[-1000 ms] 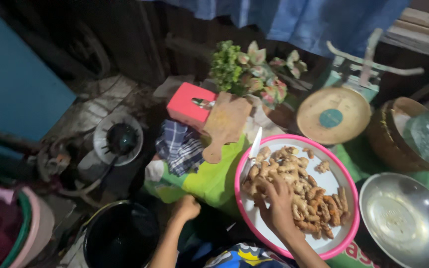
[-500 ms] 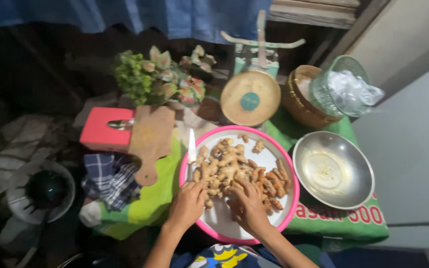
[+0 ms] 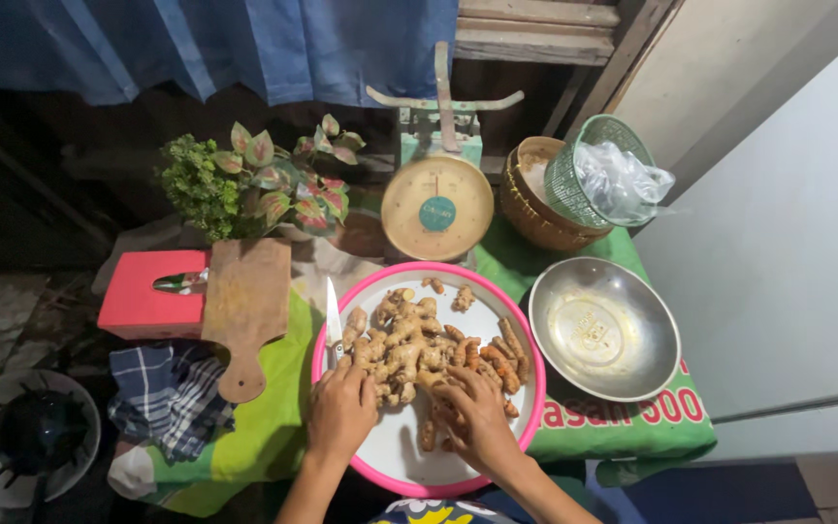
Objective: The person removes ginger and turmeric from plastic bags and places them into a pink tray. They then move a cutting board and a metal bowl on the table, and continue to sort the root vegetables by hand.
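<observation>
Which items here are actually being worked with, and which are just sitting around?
In use: left hand, right hand, ginger and turmeric roots, pink-rimmed tray, knife.

Lying about: cutting board, kitchen scale, metal bowl, potted plant, checked cloth.

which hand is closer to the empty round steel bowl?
Right. The right hand rests on roots in the pink-rimmed tray, beside the steel bowl; the left hand sits at the tray's far side.

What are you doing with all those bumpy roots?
A person has both hands in a pink-rimmed tray piled with ginger and turmeric roots. The left hand rests at the pile's edge, just below a small knife lying on the rim. The right hand is sorting through the roots. An empty metal bowl sits to the right, a wooden cutting board to the left.
</observation>
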